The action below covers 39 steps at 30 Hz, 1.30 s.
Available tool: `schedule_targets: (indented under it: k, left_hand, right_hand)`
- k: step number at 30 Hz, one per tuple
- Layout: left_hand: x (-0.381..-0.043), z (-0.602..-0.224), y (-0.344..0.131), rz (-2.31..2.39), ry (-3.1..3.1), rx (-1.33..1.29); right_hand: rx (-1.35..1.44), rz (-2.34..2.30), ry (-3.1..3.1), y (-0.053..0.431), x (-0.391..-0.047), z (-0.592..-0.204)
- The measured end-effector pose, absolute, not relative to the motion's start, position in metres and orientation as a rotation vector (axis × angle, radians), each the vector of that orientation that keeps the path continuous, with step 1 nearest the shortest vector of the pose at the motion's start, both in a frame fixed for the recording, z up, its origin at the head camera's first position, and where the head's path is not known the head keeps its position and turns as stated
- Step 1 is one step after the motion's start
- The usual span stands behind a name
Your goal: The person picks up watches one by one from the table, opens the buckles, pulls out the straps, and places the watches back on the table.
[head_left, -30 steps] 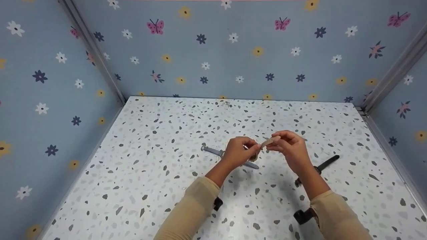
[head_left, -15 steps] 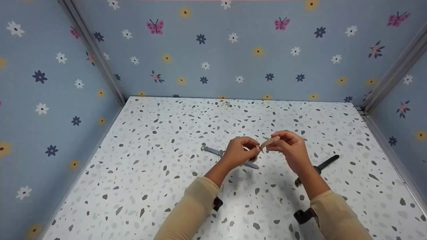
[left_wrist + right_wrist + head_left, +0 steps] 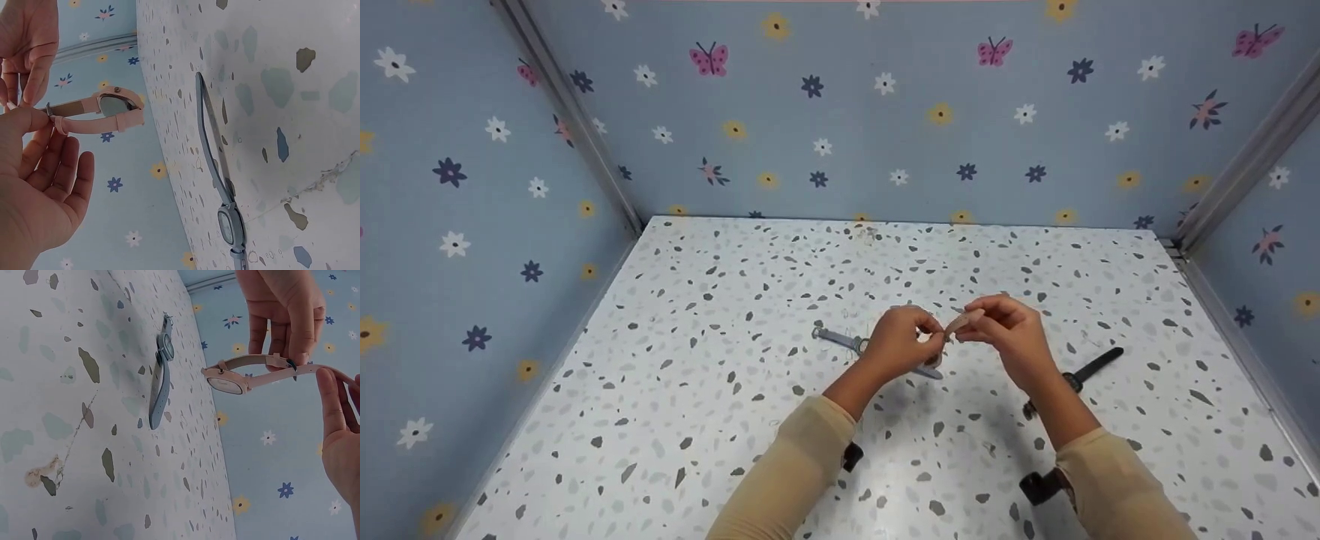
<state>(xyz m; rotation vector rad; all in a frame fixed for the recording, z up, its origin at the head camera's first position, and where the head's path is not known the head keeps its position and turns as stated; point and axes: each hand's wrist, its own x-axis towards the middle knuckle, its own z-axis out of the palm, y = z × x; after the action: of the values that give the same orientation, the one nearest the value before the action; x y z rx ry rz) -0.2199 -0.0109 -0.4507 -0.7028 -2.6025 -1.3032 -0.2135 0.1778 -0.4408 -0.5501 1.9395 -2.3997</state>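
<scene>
A pink wristwatch (image 3: pixel 84 124) hangs in the air between both hands, its strap looped through the buckle (image 3: pixel 292 367). My left hand (image 3: pixel 904 341) pinches it at the buckle with thumb and fingers. The free strap end (image 3: pixel 960 322) is pinched between the thumb and fingers of my right hand (image 3: pixel 1012 334). In the right wrist view the watch's round case (image 3: pixel 226 382) dangles at the far end of the loop. Below the left hand, a blue-grey wristwatch (image 3: pixel 837 340) lies stretched out on the table, partly hidden by that hand.
A black wristwatch (image 3: pixel 1099 365) lies on the speckled white table (image 3: pixel 720 300) beside the right forearm, which covers part of it. Flowered blue panels (image 3: pixel 840 112) stand behind and at both sides. Thin, pale threads lie near the blue-grey watch.
Both hands stay almost in place. My right hand has shifted slightly left, and the left fingers now cover the buckle that showed half a second ago.
</scene>
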Motion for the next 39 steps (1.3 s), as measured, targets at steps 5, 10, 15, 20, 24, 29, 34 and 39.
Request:
schedule_targets:
  k: [5, 10, 15, 20, 24, 29, 34, 39]
  left_hand:
    - [-0.218, -0.451, -0.012, -1.423, -2.569, -0.662]
    - [-0.217, -0.453, -0.015, -1.546, -2.489, -0.624]
    - [-0.217, -0.454, -0.018, -1.558, -2.461, -0.606]
    - [-0.216, -0.455, -0.020, -1.781, -2.450, -0.537]
    - [-0.216, -0.455, -0.022, -1.947, -2.438, -0.433]
    - [-0.217, -0.456, -0.024, -1.936, -2.494, -0.362]
    - [-0.217, -0.457, -0.024, -1.996, -2.558, -0.299]
    - [-0.218, -0.454, -0.024, -2.263, -2.505, -0.237]
  right_hand:
    - [-0.563, -2.409, 1.949, 0.178, -0.212, -0.440]
    - [-0.583, -2.435, 1.940, 0.179, -0.211, -0.437]
    - [-0.571, -2.469, 1.912, 0.179, -0.211, -0.433]
    - [-0.582, -2.460, 1.890, 0.179, -0.211, -0.431]
    - [-0.587, -2.453, 1.904, 0.180, -0.211, -0.431]
    - [-0.579, -2.453, 1.918, 0.181, -0.211, -0.432]
    - [-0.617, -2.458, 1.889, 0.182, -0.212, -0.434]
    - [-0.606, -2.443, 1.906, 0.183, -0.212, -0.436]
